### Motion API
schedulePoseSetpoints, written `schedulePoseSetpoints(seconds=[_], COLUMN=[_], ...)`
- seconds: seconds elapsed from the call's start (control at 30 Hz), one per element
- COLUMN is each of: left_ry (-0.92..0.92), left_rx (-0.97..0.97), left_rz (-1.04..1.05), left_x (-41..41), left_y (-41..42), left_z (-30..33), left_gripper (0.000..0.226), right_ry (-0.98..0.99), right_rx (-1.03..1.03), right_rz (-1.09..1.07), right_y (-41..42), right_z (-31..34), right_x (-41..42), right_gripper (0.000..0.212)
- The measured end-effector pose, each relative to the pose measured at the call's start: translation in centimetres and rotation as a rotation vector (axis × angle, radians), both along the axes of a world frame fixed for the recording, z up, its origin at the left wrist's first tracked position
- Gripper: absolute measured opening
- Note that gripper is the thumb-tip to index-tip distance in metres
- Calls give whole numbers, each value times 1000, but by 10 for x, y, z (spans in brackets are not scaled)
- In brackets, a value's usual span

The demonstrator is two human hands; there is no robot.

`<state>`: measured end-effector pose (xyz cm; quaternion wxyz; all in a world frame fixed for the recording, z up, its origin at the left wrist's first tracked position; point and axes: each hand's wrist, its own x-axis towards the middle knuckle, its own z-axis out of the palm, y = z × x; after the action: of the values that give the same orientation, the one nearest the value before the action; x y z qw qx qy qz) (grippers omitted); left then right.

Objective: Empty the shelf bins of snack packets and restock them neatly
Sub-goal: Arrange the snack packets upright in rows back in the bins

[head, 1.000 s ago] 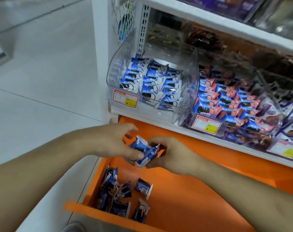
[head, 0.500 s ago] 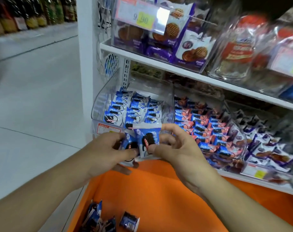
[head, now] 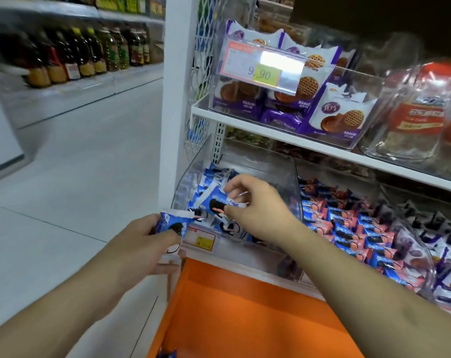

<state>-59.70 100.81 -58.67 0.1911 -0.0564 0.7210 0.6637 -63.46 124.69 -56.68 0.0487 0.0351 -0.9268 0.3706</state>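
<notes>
Two hands work at the clear bin (head: 294, 177) on the lower shelf: the right hand (head: 258, 205) pinches a blue packet (head: 215, 204) between thumb and fingers, holding it over the blue packets (head: 206, 182) stacked inside the bin. The left hand (head: 144, 244) grips a second blue packet (head: 171, 223) just in front of the bin's price tag (head: 201, 237), low and left of the right hand. Below both, an orange tray (head: 245, 319) sits under the shelf edge, with pink-and-blue packets (head: 348, 223) in the next bin to the right.
</notes>
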Motion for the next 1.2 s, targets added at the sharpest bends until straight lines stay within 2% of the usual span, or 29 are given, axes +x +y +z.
schedulePoseSetpoints(seconds=[0.13,0.27,0.43,0.63,0.83,0.9,1.0,1.1,1.2], left_ry=[16,60,88,87,44,24,54,110,212], left_rx=[-23,-53,-94,-114,60,135,199,187,87], left_rz=[73,69,55,18,68,80,85,71,91], left_x=[-6,-10,-15,-18,-17,-16,-13,-7,-5], left_y=[-9,-16,-17,-13,-13,-12,-8,-2,-1], left_z=[-3,-9,-16,-21,-18,-14,-10,-6,-5], left_gripper=[18,20,24,23,13,16,24,32,24], right_ry=[-68,-53,-3,-8,-35,-25,-115,-138,-128], right_rx=[158,331,415,418,213,40,-256,-350,-459], right_rz=[145,222,270,270,189,154,241,274,173], right_y=[-15,-24,-24,-20,-16,-18,-26,-34,-29], right_z=[-22,-34,-47,-45,-27,-17,-5,-6,-1], right_x=[-41,-57,-64,-60,-36,-19,8,21,18], right_gripper=[25,22,27,29,24,28,25,25,24])
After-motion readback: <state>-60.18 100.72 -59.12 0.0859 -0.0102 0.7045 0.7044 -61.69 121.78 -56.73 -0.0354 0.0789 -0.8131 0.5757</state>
